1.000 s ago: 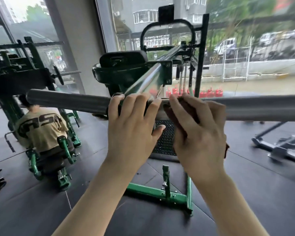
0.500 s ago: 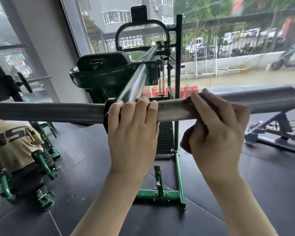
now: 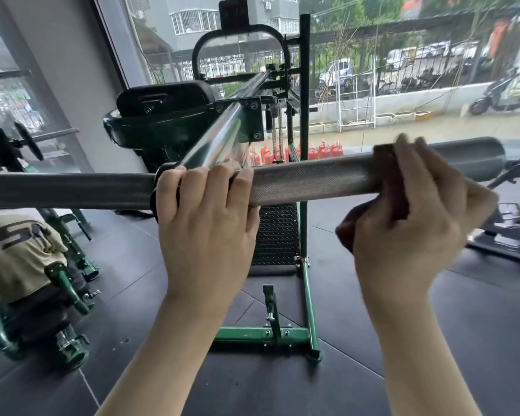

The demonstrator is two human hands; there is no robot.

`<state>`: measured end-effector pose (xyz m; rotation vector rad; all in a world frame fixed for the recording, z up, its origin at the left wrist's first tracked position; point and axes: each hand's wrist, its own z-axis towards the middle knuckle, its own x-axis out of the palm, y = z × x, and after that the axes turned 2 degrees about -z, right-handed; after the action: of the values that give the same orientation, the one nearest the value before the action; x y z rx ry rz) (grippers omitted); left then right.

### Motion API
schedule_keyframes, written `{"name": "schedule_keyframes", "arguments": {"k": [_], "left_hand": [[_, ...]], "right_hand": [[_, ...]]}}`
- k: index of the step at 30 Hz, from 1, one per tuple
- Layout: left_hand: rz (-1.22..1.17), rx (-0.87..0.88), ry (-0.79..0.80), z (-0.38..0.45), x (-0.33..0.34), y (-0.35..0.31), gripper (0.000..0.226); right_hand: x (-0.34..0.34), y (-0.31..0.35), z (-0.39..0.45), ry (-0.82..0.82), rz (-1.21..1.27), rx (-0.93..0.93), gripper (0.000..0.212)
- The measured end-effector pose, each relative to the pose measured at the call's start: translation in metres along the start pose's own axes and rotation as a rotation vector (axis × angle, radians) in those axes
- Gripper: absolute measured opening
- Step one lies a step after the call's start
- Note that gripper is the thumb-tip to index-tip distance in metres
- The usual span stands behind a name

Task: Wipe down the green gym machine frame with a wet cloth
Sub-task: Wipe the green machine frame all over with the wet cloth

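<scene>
Both hands curl over the grey bar (image 3: 312, 178): left hand (image 3: 206, 223) grips it bare at the centre joint, right hand (image 3: 415, 217) clamps a dark red cloth (image 3: 388, 175) around it (near the bar's right end). Below, the green frame (image 3: 308, 298) stands on black floor (image 3: 433, 340).

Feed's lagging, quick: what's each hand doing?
Left hand: gripping the grey bar.
Right hand: holding the dark red cloth around the bar.

Red fire extinguishers (image 3: 285, 153) stand by the window; a scooter (image 3: 499, 96) is parked outside.
</scene>
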<state>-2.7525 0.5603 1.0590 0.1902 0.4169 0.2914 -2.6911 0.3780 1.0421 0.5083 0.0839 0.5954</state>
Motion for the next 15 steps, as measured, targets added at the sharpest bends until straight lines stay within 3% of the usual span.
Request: {"name": "schedule_keyframes", "arguments": {"k": [5, 11, 15], "left_hand": [[0.009, 0.009, -0.022, -0.001, 0.001, 0.002, 0.041], [0.017, -0.003, -0.042, 0.0, 0.002, 0.001, 0.04], [0.022, -0.012, -0.05, 0.001, 0.004, 0.001, 0.037]], "right_hand": [[0.006, 0.02, -0.019, 0.272, 0.127, -0.277, 0.054], [-0.001, -0.015, 0.008, -0.041, 0.004, 0.08, 0.041], [0.002, 0.009, -0.02, 0.233, 0.131, -0.191, 0.057]]}}
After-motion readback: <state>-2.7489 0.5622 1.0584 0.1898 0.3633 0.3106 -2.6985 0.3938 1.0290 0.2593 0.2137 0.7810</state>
